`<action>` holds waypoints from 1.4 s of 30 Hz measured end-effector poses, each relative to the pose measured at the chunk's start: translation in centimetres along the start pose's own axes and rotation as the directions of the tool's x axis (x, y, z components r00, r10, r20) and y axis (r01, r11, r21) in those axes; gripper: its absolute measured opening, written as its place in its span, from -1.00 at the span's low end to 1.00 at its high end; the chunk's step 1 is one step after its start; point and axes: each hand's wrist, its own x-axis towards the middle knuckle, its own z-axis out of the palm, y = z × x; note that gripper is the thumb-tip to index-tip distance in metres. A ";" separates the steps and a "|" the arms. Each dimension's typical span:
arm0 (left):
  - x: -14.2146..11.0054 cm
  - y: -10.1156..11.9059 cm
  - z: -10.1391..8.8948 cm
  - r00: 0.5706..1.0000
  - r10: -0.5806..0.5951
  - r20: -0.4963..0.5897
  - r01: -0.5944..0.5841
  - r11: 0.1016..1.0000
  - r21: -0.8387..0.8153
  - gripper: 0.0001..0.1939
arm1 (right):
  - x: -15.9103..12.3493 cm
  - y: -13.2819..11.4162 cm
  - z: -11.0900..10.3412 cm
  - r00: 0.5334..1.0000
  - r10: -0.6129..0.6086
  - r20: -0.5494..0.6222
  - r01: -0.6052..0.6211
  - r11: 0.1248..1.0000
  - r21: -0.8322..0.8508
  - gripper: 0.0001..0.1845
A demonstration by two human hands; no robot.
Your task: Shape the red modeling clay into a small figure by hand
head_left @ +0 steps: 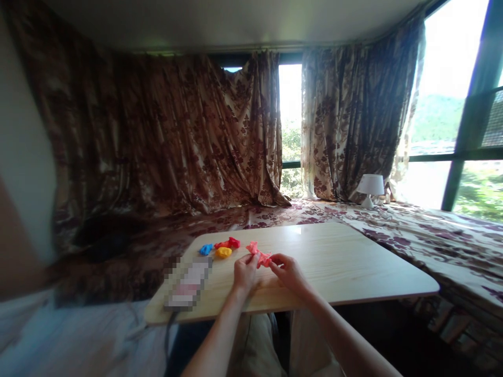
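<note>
Just above the table, both hands pinch a crumpled coral-pink piece of thin, wrinkled material (264, 259); whether it is paper, plastic or cloth I cannot tell. My left hand (245, 271) grips its left lower side between thumb and fingers. At its right end, the closed fingertips of my right hand (288, 269) hold it. One part of the piece sticks up beyond my left fingers. To the left of my left hand lie a blue crumpled bundle (205, 250), a yellow one (223, 253) and a red one (228, 243), close together.
The pale wood-grain table (346, 262) has rounded corners. A pixelated flat device (188, 285) with a dark cable lies at its left edge. Beyond are a flowered cover (306, 212), a white lamp (371, 187) at the right, patterned curtains (220, 136) and windows.
</note>
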 end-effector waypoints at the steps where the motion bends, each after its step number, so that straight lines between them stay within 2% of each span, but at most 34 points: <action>1: 0.0 0.0 0.0 1.000 -0.005 -0.012 0.005 1.000 -0.003 -0.68 | -0.1 -0.2 0.0 1.000 -0.012 0.004 0.012 0.998 -0.069 -0.79; 3: 0.0 0.0 0.0 1.000 -0.013 -0.024 0.013 1.000 0.003 -0.69 | -0.4 -0.8 -0.1 0.999 -0.049 0.017 0.051 0.966 -0.253 -0.82; 7: -0.2 0.1 0.0 1.000 -0.016 -0.018 0.017 0.999 0.050 -0.69 | -0.8 -1.6 0.0 0.993 -0.112 0.046 0.119 0.829 -0.547 -0.85; 12: -0.3 -0.1 0.1 1.000 -0.016 -0.010 0.017 0.996 0.089 -0.67 | -0.7 -1.6 0.2 0.988 -0.132 0.082 0.153 0.754 -0.638 -0.85; 17: -0.4 -0.1 0.1 0.999 0.012 -0.043 -0.008 0.996 0.087 -0.67 | -0.8 -1.5 0.3 0.987 -0.126 0.100 0.160 0.708 -0.688 -0.69; 22: -0.5 0.4 0.0 0.997 -0.020 -0.071 0.026 0.996 0.089 -0.69 | -0.9 -1.7 0.2 0.991 -0.129 0.035 0.119 0.735 -0.667 -0.76; 27: -0.6 0.6 0.1 1.000 -0.009 -0.013 0.011 0.995 0.099 -0.70 | -0.8 -1.9 0.3 0.987 -0.140 0.082 0.160 0.751 -0.641 -0.88; 32: -0.7 0.7 0.1 1.000 0.019 -0.003 -0.019 0.998 0.060 -0.70 | -0.7 -1.9 0.3 0.983 -0.139 0.124 0.186 0.783 -0.593 -0.80; 38: -0.7 0.9 -0.1 0.996 0.087 0.005 -0.087 0.996 -0.032 -0.67 | -0.6 -1.0 0.4 0.981 -0.130 0.141 0.173 0.918 -0.358 -0.74; 42: -0.7 0.9 -0.2 0.994 0.108 0.017 -0.107 0.992 -0.074 -0.66 | -0.4 -0.2 0.8 0.984 -0.119 0.130 0.153 0.945 -0.290 -0.69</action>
